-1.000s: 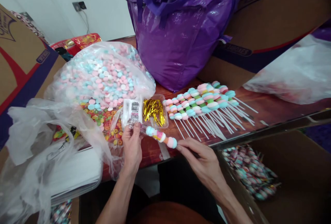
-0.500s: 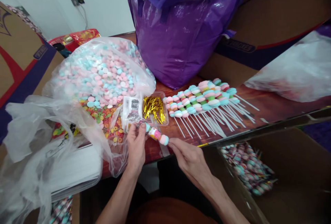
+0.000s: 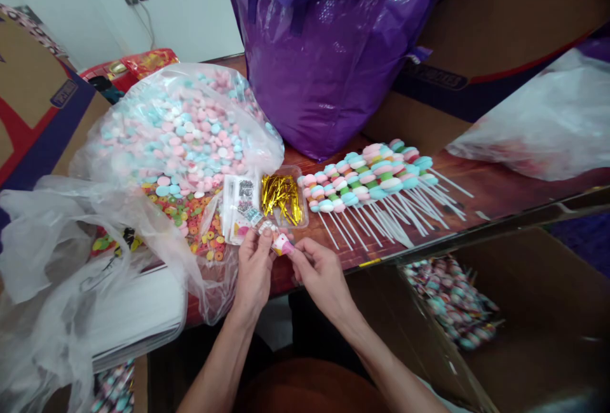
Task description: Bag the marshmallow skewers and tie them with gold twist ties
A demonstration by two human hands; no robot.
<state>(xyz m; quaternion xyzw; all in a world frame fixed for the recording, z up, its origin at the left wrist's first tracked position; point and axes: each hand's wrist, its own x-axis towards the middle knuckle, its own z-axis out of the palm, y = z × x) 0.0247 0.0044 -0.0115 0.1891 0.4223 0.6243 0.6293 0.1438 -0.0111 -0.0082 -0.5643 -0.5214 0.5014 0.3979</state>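
Wrapped candy (image 3: pixel 283 245) runs through left fingers (image 3: pixel 264 243) to right fingers (image 3: pixel 311 251); both sets pinch it.

The light is rather dim and cool. Small white reflections shine on the purple bag (image 3: pixel 328 70). The open carton (image 3: pixel 534 298) at lower right lies in deep shadow. Fine details look soft, and the edges seem stretched.

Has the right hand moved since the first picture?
Yes, leftward. The right hand had its fingers right of the clear tray of gold strips; now they reach in front of it.
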